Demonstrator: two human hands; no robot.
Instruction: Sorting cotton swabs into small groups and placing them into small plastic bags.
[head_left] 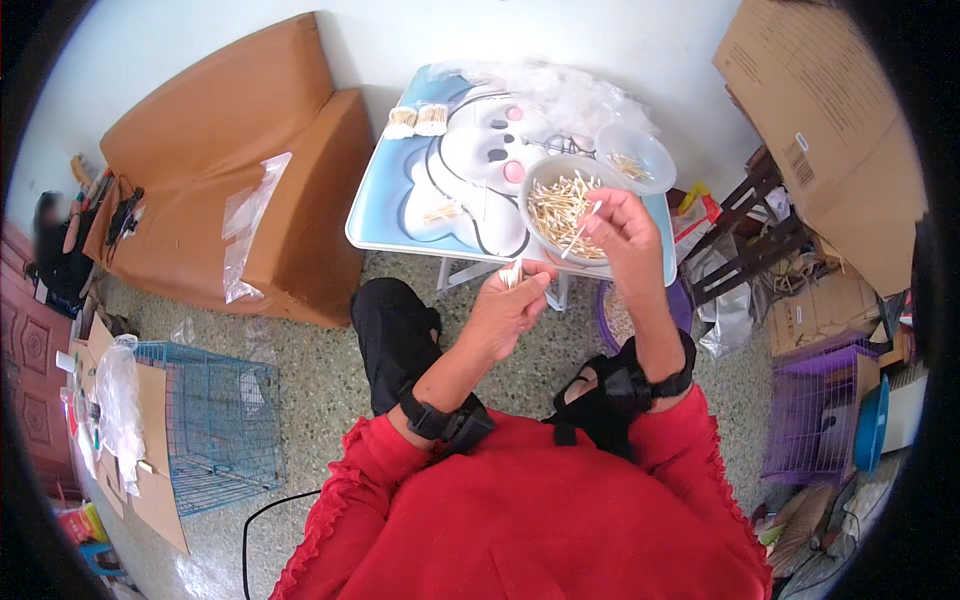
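My left hand [513,308] is closed round a small bunch of cotton swabs [512,274], their tips poking up above the fingers, just off the table's near edge. Over the right side of the table, my right hand [624,230] pinches a single cotton swab above a bowl [530,214] heaped with loose cotton swabs [560,203]. Behind that bowl stands a clear round container [655,172] with a few swabs inside. Two packed bundles of swabs [417,121] lie at the table's far left. A few loose swabs [440,212] rest on the printed tabletop.
The folding table [385,215] has a blue cartoon top, with crumpled clear plastic bags [560,88] along its back. A brown sofa [225,180] stands left. Below the table at right sits a purple basin [683,305]. Wire cages [225,420] and cardboard boxes [830,110] flank me.
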